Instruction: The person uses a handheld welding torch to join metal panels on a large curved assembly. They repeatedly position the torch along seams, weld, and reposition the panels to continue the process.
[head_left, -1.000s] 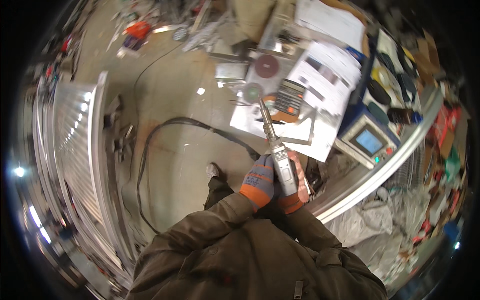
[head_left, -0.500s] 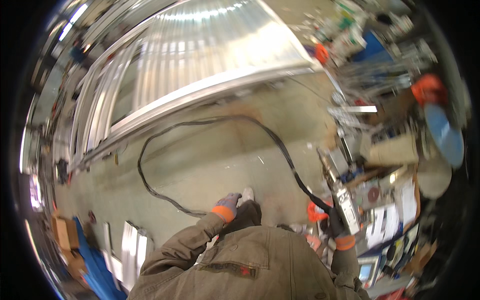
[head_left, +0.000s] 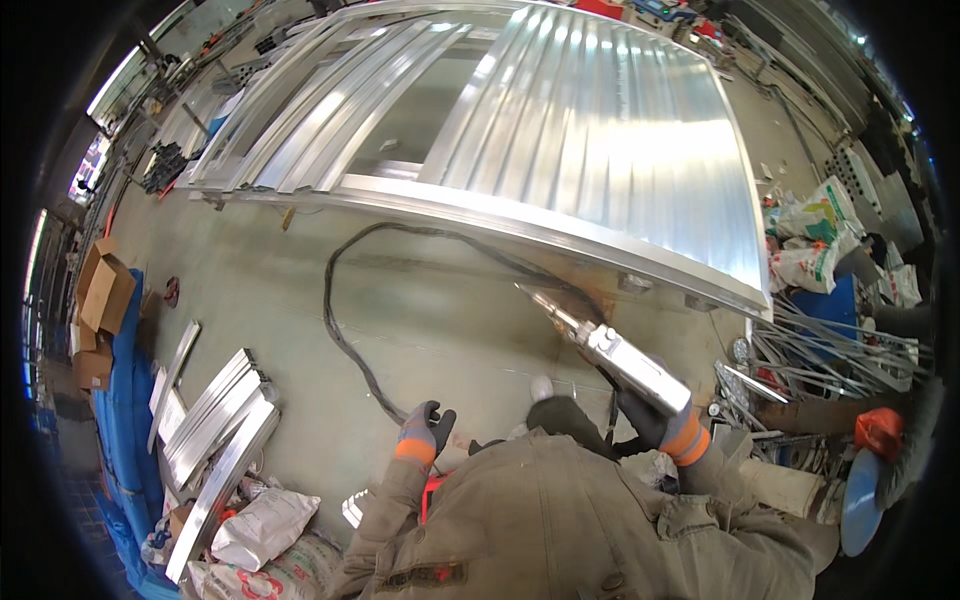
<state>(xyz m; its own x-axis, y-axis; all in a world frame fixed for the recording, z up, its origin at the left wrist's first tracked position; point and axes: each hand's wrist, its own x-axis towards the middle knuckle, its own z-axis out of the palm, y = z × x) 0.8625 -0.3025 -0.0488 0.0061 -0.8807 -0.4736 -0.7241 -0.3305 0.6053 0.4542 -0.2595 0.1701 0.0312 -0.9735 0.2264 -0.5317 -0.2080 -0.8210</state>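
My right hand, in a grey glove with an orange cuff, is closed around a silver handheld welding gun. The gun's narrow nozzle points up and left toward the long metal panel. A thick black cable loops over the floor in front of me; part of its run toward the gun is hidden. Beside the cable's near left end is my left hand, gloved the same way, thumb apart from the loosely bent fingers. I see nothing held in it.
Across the far side lies a large ribbed aluminium panel on a metal frame. At left are metal profiles, white sacks, a blue sheet and cardboard boxes. Thin metal strips and scrap crowd the right.
My view has turned right, away from the cluttered bench. The welding gun has swung from beside my right side to in front of me, its nozzle toward the panel. The left hand stays low.
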